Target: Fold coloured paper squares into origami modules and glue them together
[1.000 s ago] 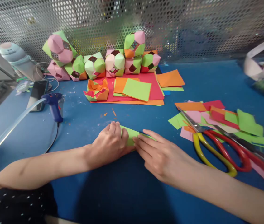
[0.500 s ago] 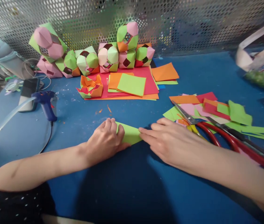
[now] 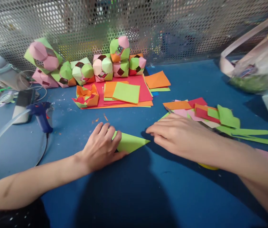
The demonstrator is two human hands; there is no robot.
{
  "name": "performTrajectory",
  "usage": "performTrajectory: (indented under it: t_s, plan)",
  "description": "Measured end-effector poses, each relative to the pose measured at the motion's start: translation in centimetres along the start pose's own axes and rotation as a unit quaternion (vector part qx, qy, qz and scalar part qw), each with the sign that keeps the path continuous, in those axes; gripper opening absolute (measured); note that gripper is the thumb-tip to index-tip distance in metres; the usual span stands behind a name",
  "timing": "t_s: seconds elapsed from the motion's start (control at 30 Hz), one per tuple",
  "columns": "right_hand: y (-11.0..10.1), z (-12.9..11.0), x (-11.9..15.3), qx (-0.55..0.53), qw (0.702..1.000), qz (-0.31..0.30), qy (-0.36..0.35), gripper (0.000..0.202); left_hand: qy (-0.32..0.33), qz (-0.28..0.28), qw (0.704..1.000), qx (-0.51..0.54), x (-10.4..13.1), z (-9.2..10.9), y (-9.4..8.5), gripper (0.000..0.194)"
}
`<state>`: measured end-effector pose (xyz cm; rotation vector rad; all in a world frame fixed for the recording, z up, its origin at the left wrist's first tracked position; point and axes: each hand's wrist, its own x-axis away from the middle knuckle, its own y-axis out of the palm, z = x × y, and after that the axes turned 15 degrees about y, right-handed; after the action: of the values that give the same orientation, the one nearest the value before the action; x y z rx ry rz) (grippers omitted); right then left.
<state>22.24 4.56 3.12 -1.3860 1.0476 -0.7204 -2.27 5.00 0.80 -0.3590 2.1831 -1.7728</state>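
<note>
A folded green paper lies on the blue table, its pointed end to the right. My left hand grips and presses its left part, with fingers curled over the top edge and the thumb along the lower edge. Just beyond the paper's right tip hovers my right hand, off the paper. Its fingers are loosely bent, the thumb a little apart, and nothing shows in them. My right forearm hides most of the scissors; a bit of yellow handle shows below it.
Coloured paper scraps lie beyond my right hand. Behind are stacked paper sheets, an open orange paper piece and several paper balls. At left are a blue glue gun, a phone and a bottle; a bag stands right.
My right hand has lifted off the green paper and shifted slightly right, baring the pointed tip. My left hand stays on the paper. The view has turned a little to the right.
</note>
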Motion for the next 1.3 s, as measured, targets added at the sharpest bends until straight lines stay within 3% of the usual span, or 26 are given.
performTrajectory:
  t_s: [0.2, 0.4, 0.47, 0.57, 0.67, 0.73, 0.8, 0.87, 0.93, 1.0, 1.07, 1.1, 1.17, 1.3]
  plan:
    - [2.9, -1.8, -0.2, -0.015, 0.999, -0.029, 0.033, 0.017, 0.010, 0.073, 0.994, 0.085, 0.2, -0.6, 0.6, 0.047]
    - [3.8, -2.1, -0.1, -0.106, 0.993, -0.049, 0.032, 0.026, -0.002, 0.048, 0.993, 0.106, 0.1, -0.9, 0.5, 0.027]
    - [3.5, -2.3, -0.3, -0.126, 0.990, -0.040, 0.046, 0.026, -0.014, 0.059, 0.990, 0.131, 0.1, -0.9, 0.5, 0.026]
    - [3.3, -2.2, -0.8, -0.198, 0.976, 0.017, 0.093, 0.032, -0.068, 0.132, 0.960, 0.238, 0.1, -1.3, 0.4, 0.023]
    - [3.4, -1.6, -1.4, -0.332, 0.919, 0.105, 0.186, 0.041, -0.196, 0.210, 0.880, 0.379, -0.2, -1.8, 0.2, 0.018]
    - [3.5, -1.4, -1.8, -0.459, 0.851, 0.113, 0.229, 0.042, -0.278, 0.256, 0.786, 0.489, -0.4, -1.9, 0.0, 0.017]
    - [3.7, -1.5, -1.9, -0.577, 0.777, 0.041, 0.248, 0.040, -0.325, 0.302, 0.668, 0.597, -0.7, -1.7, 0.0, 0.017]
    - [3.8, -1.9, -1.9, -0.647, 0.716, -0.069, 0.252, 0.036, -0.346, 0.326, 0.564, 0.675, -0.9, -1.3, -0.1, 0.017]
    - [3.8, -2.6, -1.7, -0.676, 0.680, -0.146, 0.243, 0.032, -0.355, 0.319, 0.502, 0.721, -1.1, -0.8, -0.2, 0.017]
    - [3.7, -3.0, -1.5, -0.680, 0.674, -0.160, 0.239, 0.025, -0.360, 0.298, 0.473, 0.747, -1.1, -0.4, -0.3, 0.017]
    - [3.7, -3.2, -1.4, -0.658, 0.694, -0.146, 0.254, 0.021, -0.359, 0.278, 0.475, 0.754, -1.0, -0.2, -0.3, 0.018]
    - [3.6, -3.2, -1.4, -0.641, 0.708, -0.136, 0.264, 0.021, -0.354, 0.268, 0.493, 0.748, -0.9, -0.2, -0.3, 0.020]
    - [3.5, -3.1, -1.5, -0.614, 0.728, -0.114, 0.282, 0.023, -0.331, 0.248, 0.560, 0.718, -0.8, -0.2, -0.2, 0.024]
    - [3.3, -3.1, -1.5, -0.602, 0.735, -0.085, 0.300, 0.026, -0.253, 0.222, 0.732, 0.592, -0.5, 0.0, 0.2, 0.039]
